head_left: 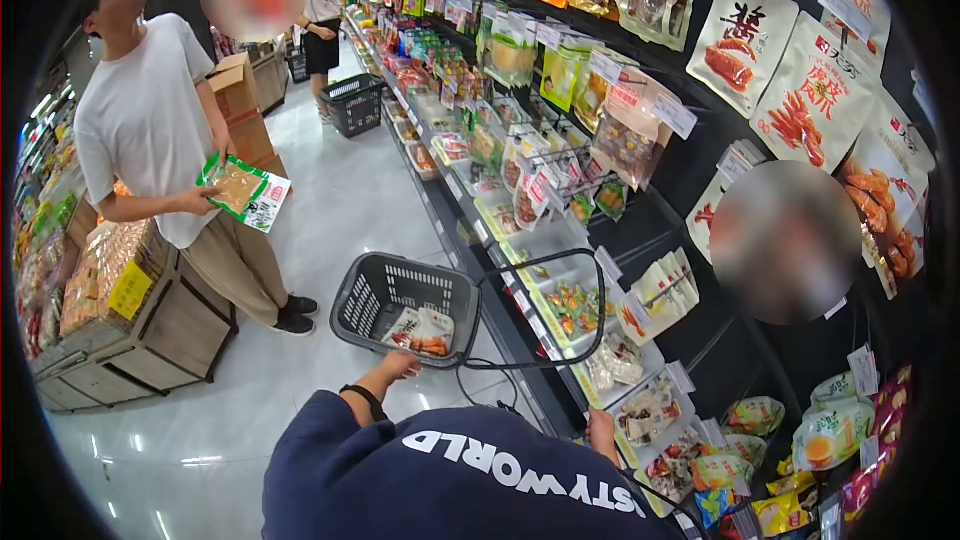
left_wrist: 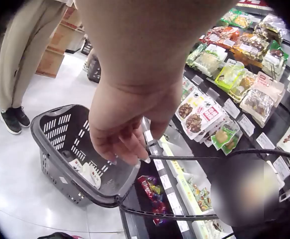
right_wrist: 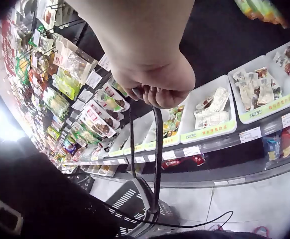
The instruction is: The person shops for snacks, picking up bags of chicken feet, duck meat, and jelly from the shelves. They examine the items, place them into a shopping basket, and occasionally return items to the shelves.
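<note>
A dark grey shopping basket (head_left: 425,285) with slotted walls is on the floor beside the shelf. White snack packets (head_left: 425,332) with a picture of food lie in its bottom. My left hand (head_left: 402,365) is by the basket's near rim; in the left wrist view its fingers (left_wrist: 127,149) hang loosely bent over the rim, holding nothing. Curled fingers of my right hand (right_wrist: 157,94) grip the basket's long black handle (right_wrist: 158,149), which runs down to the basket in the right wrist view. In the head view, my sleeve partly hides the right hand.
Shelf trays (head_left: 655,410) of small wrapped snacks line the right, beneath hanging food pouches (head_left: 742,45). At left, a person (head_left: 150,100) holds a green-and-white package (head_left: 240,190) beside a display bin (head_left: 150,340). Another basket (head_left: 355,105) and cartons (head_left: 240,100) stand farther back.
</note>
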Demonstrator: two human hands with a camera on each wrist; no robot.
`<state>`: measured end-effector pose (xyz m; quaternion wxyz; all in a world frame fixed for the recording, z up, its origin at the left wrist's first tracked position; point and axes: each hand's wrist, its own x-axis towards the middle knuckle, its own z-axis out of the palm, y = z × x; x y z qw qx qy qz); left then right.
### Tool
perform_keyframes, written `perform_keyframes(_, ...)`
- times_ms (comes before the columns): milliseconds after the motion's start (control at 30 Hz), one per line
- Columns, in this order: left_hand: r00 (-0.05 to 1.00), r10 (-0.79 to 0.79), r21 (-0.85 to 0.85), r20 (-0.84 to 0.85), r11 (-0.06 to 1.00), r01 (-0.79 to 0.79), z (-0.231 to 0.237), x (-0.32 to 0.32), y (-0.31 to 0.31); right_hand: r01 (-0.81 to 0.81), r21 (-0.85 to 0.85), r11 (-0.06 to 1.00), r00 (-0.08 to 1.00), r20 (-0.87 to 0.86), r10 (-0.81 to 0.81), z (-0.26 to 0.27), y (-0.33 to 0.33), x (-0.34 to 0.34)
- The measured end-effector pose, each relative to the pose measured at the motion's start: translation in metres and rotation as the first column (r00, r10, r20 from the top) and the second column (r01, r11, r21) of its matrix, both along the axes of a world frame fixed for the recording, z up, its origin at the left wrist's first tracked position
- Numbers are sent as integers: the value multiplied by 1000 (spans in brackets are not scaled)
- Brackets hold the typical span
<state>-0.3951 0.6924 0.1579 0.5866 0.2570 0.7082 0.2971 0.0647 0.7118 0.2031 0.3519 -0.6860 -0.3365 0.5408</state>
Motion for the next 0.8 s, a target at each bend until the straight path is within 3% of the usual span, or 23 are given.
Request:
perform_keyframes(100,997,-57,79,-51,995,61,-4,-1,-7,-9,-32,999,999,46,10,0,0,-3)
perform_keyframes(167,981,-129,162,-143,975,152,-18,-13,-20,-124,-48,991,992,-8,124,-20,4,-1)
perform_keyframes(300,993,-10,43,-121,999,15,18,-27,-74,-192,-168,967,981,-36,188,-22,-7,-28)
perform_keyframes(367,989,110,59,-100,993,-105,18,-48,-88,-225,-146,963,972,43,233,-33,-16,-39)
perform_keyframes(400,979,194,72,-64,979,-190,23,-58,-92,-441,82,894,889,173,423,-46,-23,-35)
perform_keyframes(433,961,275,88,-30,959,-271,33,-68,-95,-459,74,885,881,170,442,-74,-23,-29)
perform_keyframes(500,892,452,184,-13,878,-443,48,-93,-98,-327,-69,943,934,129,333,-170,-10,0)
perform_keyframes(567,730,683,355,-40,692,-628,54,-118,-100,-393,-53,918,899,188,395,-218,4,24)
perform_keyframes(600,593,777,436,-210,617,-655,31,-148,-99,-671,28,741,669,454,588,-224,9,27)
perform_keyframes(633,493,796,494,-352,605,-624,46,-175,-110,-866,26,499,373,697,612,-206,8,10)
perform_keyframes(667,385,799,565,-461,599,-567,62,-209,-117,-847,82,525,373,795,478,-187,-2,-2)
perform_keyframes(700,105,854,646,-509,460,-609,51,-252,-124,-800,110,590,420,804,420,-140,-9,-26)
perform_keyframes(733,127,992,889,13,47,-456,101,-260,-131,-866,136,482,364,831,421,-100,-12,-50)
perform_keyframes(767,-60,995,815,74,-95,-571,41,-338,-148,-925,145,352,293,860,417,-65,-13,-72)
perform_keyframes(800,-289,914,731,-285,12,-682,97,-320,-159,-722,41,690,584,571,577,-35,-16,-92)
